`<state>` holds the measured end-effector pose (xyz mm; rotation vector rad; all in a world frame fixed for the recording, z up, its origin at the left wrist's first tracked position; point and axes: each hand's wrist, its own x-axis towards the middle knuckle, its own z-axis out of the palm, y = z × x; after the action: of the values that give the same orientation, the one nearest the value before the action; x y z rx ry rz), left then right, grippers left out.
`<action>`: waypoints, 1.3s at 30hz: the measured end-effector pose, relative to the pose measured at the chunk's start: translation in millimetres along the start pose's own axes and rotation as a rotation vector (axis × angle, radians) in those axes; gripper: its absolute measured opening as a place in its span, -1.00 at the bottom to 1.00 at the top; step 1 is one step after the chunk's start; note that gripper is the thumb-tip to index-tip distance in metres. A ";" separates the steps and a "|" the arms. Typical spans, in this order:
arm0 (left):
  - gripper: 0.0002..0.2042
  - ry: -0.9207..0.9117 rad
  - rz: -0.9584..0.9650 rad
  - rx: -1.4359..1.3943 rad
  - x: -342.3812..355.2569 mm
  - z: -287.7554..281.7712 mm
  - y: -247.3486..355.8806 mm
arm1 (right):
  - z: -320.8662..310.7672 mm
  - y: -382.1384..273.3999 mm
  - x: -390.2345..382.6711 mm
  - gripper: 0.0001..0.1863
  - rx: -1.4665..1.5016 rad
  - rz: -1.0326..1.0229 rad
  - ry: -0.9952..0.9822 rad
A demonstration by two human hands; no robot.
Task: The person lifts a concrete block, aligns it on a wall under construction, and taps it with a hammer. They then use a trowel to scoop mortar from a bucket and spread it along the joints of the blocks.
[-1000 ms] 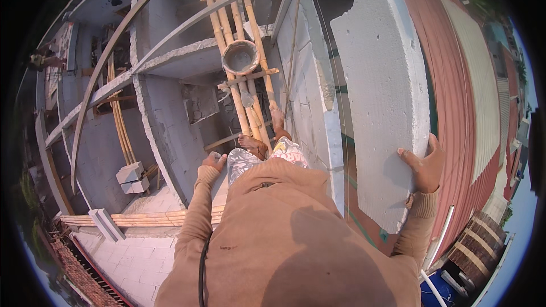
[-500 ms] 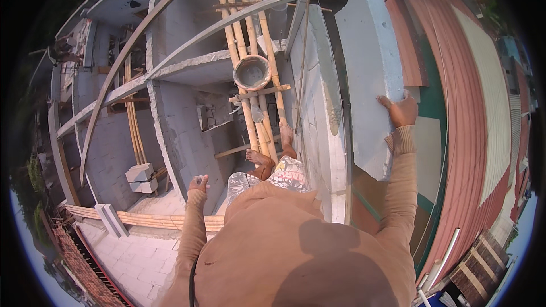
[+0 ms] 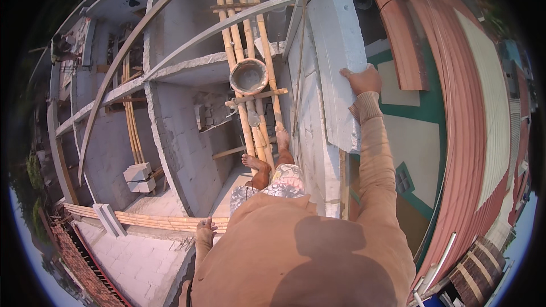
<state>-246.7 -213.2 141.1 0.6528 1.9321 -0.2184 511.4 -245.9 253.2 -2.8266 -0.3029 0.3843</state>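
Observation:
A long, pale blue-grey lightweight concrete block [image 3: 336, 51] stands on edge along the wall top to my right. My right hand [image 3: 364, 81] grips its outer edge, thumb on the near face, fingers hidden behind it. The block lies close against the wall [image 3: 310, 108]; whether it touches the course below I cannot tell. My left hand [image 3: 206, 226] hangs low by my left side, empty, its fingers loosely apart, near the bundle of bamboo poles [image 3: 165, 223].
My bare feet stand on bamboo poles [image 3: 260, 142] spanning the room. A round mortar bucket [image 3: 249, 77] rests on them ahead. Stacked blocks [image 3: 140, 177] lie lower left. Red corrugated roofing [image 3: 460, 119] runs along the right, and a drop opens beyond the wall.
The block has moved left in my right hand, from out beyond the wall to close against it. My left hand has dropped lower toward my body.

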 end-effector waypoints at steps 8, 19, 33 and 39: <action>-0.35 -0.050 -0.029 -0.076 -2.8 -8.3 -3.0 | 11.3 -13.5 -6.1 -0.07 -0.063 -0.013 -0.003; -0.41 -0.048 -0.023 -0.059 -11.8 -8.3 2.7 | 32.6 -16.5 1.7 -0.14 -0.062 -0.017 0.008; -0.45 -0.082 0.035 -0.046 -2.7 9.6 -2.9 | 34.6 -24.2 10.8 -0.12 -0.091 -0.037 0.007; -0.48 -0.116 0.069 -0.087 15.3 29.7 2.3 | 30.4 -16.6 11.1 -0.04 -0.105 -0.118 -0.039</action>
<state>-226.9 -218.7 114.7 0.6342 1.7952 -0.1256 510.3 -220.4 227.3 -2.8877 -0.5094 0.4090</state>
